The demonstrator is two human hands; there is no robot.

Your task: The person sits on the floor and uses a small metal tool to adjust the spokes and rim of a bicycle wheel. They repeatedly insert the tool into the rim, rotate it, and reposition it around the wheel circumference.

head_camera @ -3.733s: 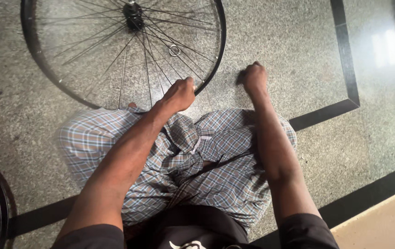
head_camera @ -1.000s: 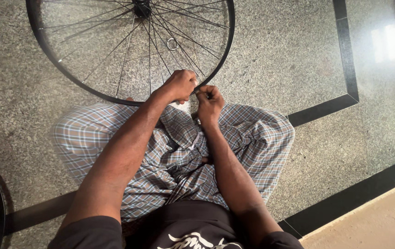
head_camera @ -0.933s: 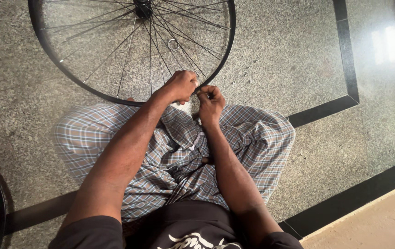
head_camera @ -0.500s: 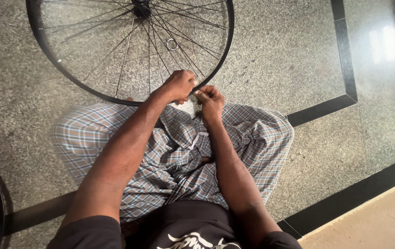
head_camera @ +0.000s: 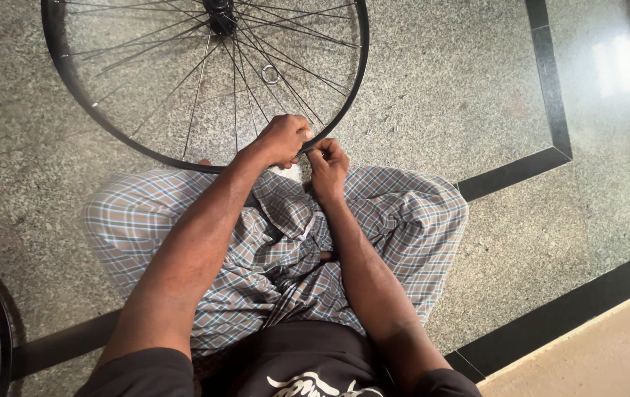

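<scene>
Granite floor (head_camera: pixel 440 88), hands (head_camera: pixel 304 147) pinching wheel rim (head_camera: pixel 329 121)

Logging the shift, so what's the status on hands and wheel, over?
Left hand gripping wheel rim. Right hand pinching beside it at rim. Nothing in the way.

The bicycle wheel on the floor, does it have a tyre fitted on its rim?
No, the bicycle wheel shows only a thin bare black rim with spokes, which both hands meet at its near edge.
</scene>
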